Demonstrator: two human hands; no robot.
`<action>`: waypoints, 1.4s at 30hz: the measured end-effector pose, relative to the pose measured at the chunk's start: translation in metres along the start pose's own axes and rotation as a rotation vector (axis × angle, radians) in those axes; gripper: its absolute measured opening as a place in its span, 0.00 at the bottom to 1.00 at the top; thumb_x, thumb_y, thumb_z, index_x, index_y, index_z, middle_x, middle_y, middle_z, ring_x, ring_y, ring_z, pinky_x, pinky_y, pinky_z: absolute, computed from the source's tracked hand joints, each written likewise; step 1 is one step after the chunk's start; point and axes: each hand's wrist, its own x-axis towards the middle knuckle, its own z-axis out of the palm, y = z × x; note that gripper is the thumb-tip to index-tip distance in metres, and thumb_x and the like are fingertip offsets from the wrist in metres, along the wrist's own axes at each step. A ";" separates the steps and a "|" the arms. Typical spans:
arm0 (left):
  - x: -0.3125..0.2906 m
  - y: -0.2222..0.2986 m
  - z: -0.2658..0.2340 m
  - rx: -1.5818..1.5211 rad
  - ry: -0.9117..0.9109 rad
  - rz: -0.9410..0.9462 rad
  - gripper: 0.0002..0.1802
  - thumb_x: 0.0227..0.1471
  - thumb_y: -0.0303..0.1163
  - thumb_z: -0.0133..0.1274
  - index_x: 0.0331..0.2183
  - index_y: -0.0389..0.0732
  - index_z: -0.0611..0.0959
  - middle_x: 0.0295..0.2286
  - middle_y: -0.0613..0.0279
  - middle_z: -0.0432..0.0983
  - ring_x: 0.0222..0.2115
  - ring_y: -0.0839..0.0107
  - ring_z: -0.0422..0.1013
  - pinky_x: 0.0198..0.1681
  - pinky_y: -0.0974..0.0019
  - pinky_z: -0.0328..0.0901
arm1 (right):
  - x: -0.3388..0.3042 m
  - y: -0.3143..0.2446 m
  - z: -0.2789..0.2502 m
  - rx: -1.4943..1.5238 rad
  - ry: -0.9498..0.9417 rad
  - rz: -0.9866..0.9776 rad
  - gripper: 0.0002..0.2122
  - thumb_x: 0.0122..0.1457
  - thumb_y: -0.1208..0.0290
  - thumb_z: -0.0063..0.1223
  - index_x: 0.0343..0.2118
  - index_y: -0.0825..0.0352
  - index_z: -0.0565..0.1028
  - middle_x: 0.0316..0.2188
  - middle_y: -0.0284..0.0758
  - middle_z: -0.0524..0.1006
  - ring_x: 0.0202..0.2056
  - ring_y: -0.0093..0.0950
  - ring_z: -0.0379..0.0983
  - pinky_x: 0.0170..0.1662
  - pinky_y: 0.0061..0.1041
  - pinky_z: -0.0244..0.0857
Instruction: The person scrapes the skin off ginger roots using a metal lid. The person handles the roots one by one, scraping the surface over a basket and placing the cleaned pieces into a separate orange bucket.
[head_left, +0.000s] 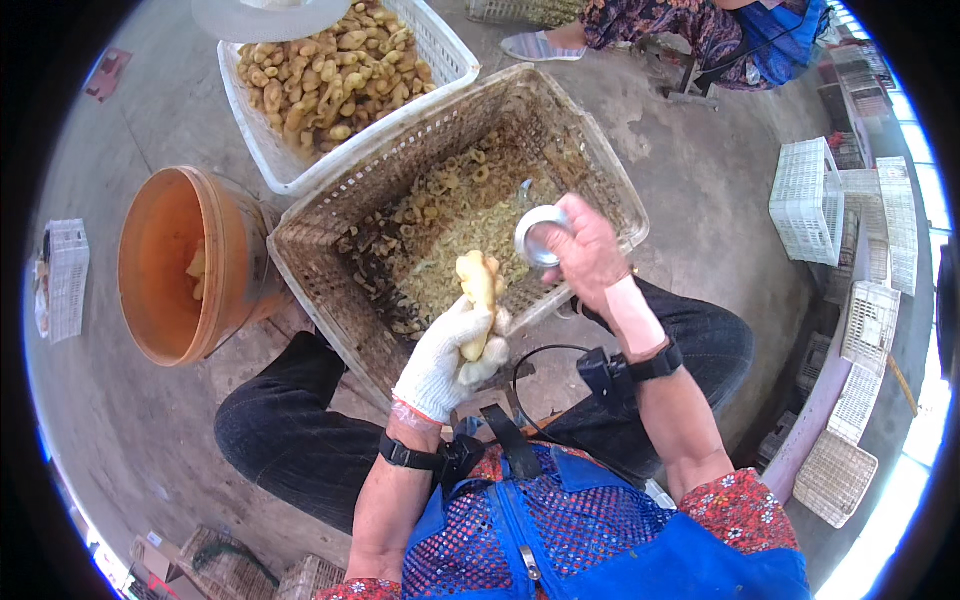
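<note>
A piece of ginger root (480, 284), pale and partly peeled, stands upright in my left hand (455, 350), which wears a white knitted glove and has its fingers wrapped round it. My bare right hand (590, 248) grips a round silver metal ring (541, 236) just right of the ginger, apart from it. Both hands are over the near side of a dirty plastic crate (335, 215). Pale shavings and peelings (455, 225) cover the crate's bottom.
Behind the crate stands a white crate (455, 60) heaped with ginger (340, 85), partly covered by a pale hat brim (265, 22). An orange bucket (208, 270) at left holds a yellowish piece. Another person's foot (543, 46) shows at the far side. White crates (806, 200) line the right.
</note>
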 end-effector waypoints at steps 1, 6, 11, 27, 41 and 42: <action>0.000 0.002 0.002 -0.052 0.029 0.040 0.26 0.55 0.34 0.50 0.54 0.40 0.66 0.33 0.57 0.71 0.20 0.76 0.66 0.15 0.80 0.60 | -0.005 -0.002 0.004 0.133 -0.084 0.096 0.07 0.59 0.69 0.55 0.35 0.65 0.70 0.30 0.29 0.75 0.29 0.17 0.73 0.23 0.16 0.69; 0.007 0.000 -0.007 -0.067 0.044 0.129 0.26 0.60 0.47 0.45 0.52 0.40 0.68 0.34 0.58 0.72 0.26 0.74 0.69 0.25 0.76 0.66 | -0.006 -0.020 -0.002 0.180 -0.249 0.070 0.09 0.55 0.73 0.59 0.37 0.65 0.71 0.30 0.29 0.75 0.28 0.17 0.72 0.25 0.16 0.69; 0.008 0.016 -0.009 -0.033 -0.117 0.040 0.29 0.60 0.55 0.38 0.49 0.40 0.70 0.32 0.61 0.73 0.26 0.75 0.70 0.25 0.76 0.68 | -0.007 -0.048 0.000 0.091 -0.378 0.111 0.08 0.56 0.74 0.57 0.38 0.66 0.75 0.31 0.28 0.77 0.31 0.16 0.71 0.34 0.18 0.66; 0.019 0.044 0.059 0.182 0.323 0.131 0.23 0.62 0.46 0.38 0.46 0.36 0.72 0.22 0.58 0.71 0.11 0.77 0.62 0.07 0.79 0.54 | 0.048 -0.020 -0.022 -0.148 -0.023 -0.136 0.08 0.55 0.70 0.56 0.35 0.67 0.76 0.31 0.35 0.80 0.32 0.24 0.75 0.37 0.24 0.68; 0.040 0.059 0.016 -0.052 0.188 -0.123 0.18 0.62 0.46 0.40 0.39 0.41 0.73 0.18 0.60 0.70 0.07 0.75 0.59 0.06 0.76 0.53 | 0.046 -0.008 0.022 -0.107 -0.061 -0.112 0.08 0.54 0.69 0.58 0.33 0.68 0.75 0.30 0.36 0.79 0.32 0.22 0.73 0.37 0.25 0.66; 0.039 0.061 0.013 -0.091 0.115 -0.148 0.19 0.62 0.47 0.39 0.42 0.41 0.73 0.19 0.61 0.70 0.08 0.76 0.59 0.07 0.77 0.53 | 0.049 -0.008 0.019 -0.242 0.065 -0.176 0.07 0.54 0.71 0.57 0.34 0.67 0.76 0.30 0.36 0.79 0.33 0.23 0.74 0.37 0.25 0.67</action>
